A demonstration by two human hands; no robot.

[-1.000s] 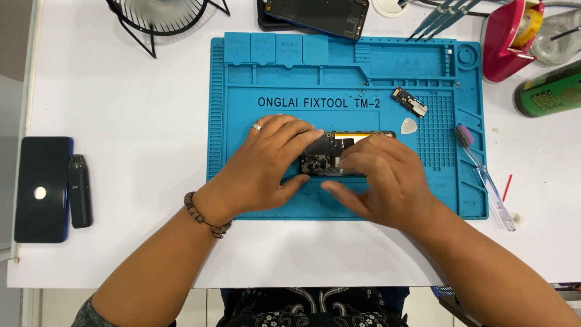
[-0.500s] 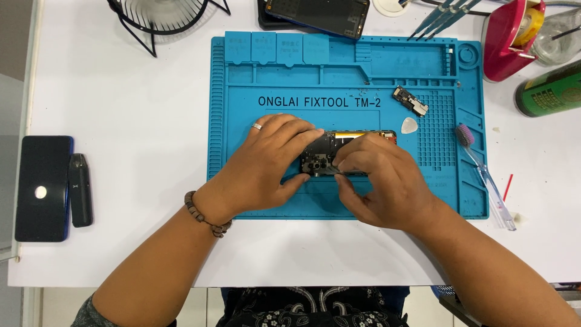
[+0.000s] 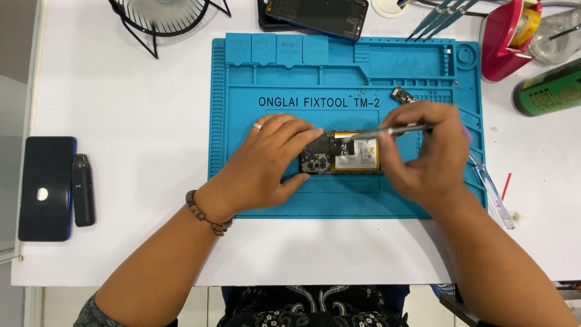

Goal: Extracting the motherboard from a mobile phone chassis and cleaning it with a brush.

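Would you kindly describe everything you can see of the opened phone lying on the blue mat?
The opened phone lies flat on the blue mat, long side across the view, back cover off. Its left end shows dark circuitry and round camera parts; the rest is a pale battery edged in yellow. The left hand steadies its left end, thumb below, fingers above. The right hand holds a slim metal tool tip-down over the battery's upper edge.

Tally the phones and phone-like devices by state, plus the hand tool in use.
Opened phone with exposed battery, steadied by the left hand: 1
Intact dark phones, one left of the blue mat, one at the top edge: 2
Thin metal tweezers in the right hand: 1
Total: 4
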